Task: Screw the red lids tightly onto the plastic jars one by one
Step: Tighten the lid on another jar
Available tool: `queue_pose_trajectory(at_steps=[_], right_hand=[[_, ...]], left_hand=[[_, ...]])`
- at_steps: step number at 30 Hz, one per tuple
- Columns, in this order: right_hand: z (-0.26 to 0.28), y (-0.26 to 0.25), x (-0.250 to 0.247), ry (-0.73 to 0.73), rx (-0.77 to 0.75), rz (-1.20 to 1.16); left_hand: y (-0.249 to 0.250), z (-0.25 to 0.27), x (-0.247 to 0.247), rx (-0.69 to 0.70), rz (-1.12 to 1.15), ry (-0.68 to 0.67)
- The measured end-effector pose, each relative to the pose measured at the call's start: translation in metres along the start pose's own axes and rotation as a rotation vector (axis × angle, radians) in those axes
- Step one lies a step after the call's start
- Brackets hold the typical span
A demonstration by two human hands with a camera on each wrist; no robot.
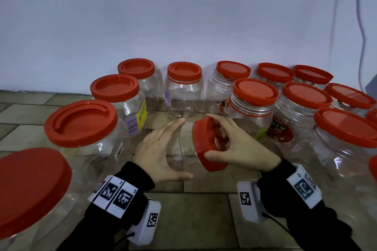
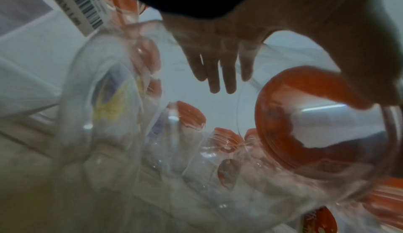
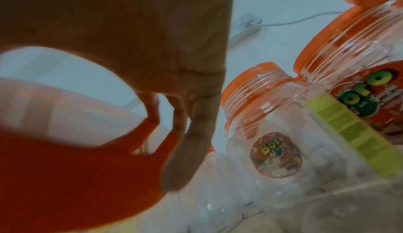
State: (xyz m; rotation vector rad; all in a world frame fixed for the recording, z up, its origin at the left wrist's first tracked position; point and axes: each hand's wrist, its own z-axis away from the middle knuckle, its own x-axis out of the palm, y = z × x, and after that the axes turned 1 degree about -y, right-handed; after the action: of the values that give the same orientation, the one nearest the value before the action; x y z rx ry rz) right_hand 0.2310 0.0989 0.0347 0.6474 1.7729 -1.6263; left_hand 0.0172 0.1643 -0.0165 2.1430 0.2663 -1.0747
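A clear plastic jar [image 1: 181, 144] lies tipped on its side between my hands at the centre of the head view, mouth to the right. A red lid [image 1: 201, 144] sits on that mouth. My right hand [image 1: 240, 144] grips the lid, thumb on its near rim and fingers over its far rim; the right wrist view shows the lid [image 3: 76, 176] under the fingers [image 3: 191, 142]. My left hand [image 1: 159, 149] lies against the jar's left side with straight fingers and the thumb underneath. In the left wrist view its fingers [image 2: 218, 67] stretch straight over the clear wall, beside the lid [image 2: 305, 116].
Several lidded clear jars ring the hands: a row on the left [image 1: 81, 122], a row along the wall [image 1: 183, 75], a cluster on the right [image 1: 255, 91]. A white cable [image 1: 363, 26] hangs at the right. Tiled surface [image 1: 193, 210] lies in front of the hands.
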Motion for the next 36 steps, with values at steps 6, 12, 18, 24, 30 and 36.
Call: queue_pose_trajectory(at_steps=[6,12,18,24,30,36], right_hand=[[-0.015,-0.003,0.011,0.306,0.052,-0.141],[-0.043,0.016,0.039,0.3,0.021,-0.377],[-0.079,0.027,0.052,0.333,-0.014,-0.403],[-0.1,0.031,0.053,0.282,-0.018,-0.417],[-0.069,0.024,0.017,0.389,-0.159,-0.21],[-0.028,0.016,-0.035,0.58,-0.272,-0.013]], left_hand=[[-0.007,-0.009,0.011,-0.138,0.24,0.156],[-0.03,-0.034,0.035,-0.502,0.492,0.374],[-0.051,-0.053,0.039,-0.553,0.52,0.386],[-0.063,-0.064,0.032,-0.571,0.494,0.461],[-0.025,-0.055,0.021,-0.261,0.333,0.605],[0.023,-0.077,0.019,0.031,0.29,0.56]])
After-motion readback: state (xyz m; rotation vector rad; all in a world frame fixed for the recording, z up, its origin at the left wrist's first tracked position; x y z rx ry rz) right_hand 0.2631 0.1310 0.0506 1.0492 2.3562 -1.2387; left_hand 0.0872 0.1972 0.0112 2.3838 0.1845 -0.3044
